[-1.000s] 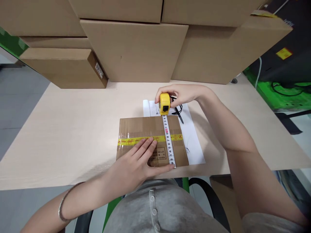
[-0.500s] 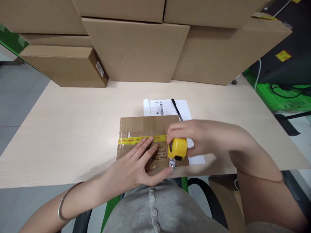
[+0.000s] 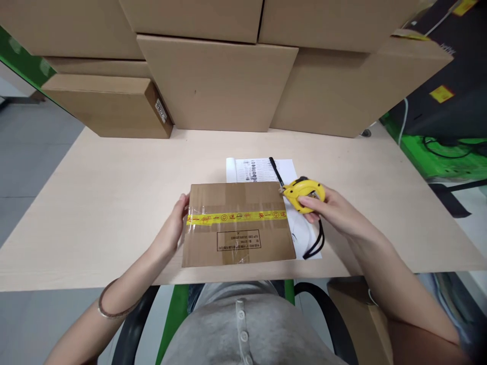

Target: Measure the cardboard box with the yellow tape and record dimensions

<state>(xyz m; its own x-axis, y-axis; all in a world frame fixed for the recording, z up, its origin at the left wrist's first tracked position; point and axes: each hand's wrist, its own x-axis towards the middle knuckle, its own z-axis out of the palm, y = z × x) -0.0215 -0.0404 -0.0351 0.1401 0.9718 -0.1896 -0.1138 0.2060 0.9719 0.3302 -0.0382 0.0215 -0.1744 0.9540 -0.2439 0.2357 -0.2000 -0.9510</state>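
A flat brown cardboard box (image 3: 239,197), with yellow printed tape across it and a printed label, lies at the table's front edge. My left hand (image 3: 175,223) rests against its left side, fingers stretched along that side and partly hidden by it. My right hand (image 3: 323,205) grips a yellow tape measure (image 3: 304,193) at the box's upper right corner. The tape measure's black strap (image 3: 317,243) hangs below that hand. Only a short metal tip shows at its mouth, close to the box.
Partly under the box lies a printed sheet of paper (image 3: 253,167) with a black pen (image 3: 275,170) on it. Large cardboard boxes (image 3: 220,86) are stacked along the back of the table (image 3: 125,203). A smaller box (image 3: 110,111) stands at the back left. Dark equipment (image 3: 426,96) is at the right.
My left hand has moved from the box's top to its left side. My right hand has turned the tape measure and shifted it right and away from me; the blade end near the front edge is gone.
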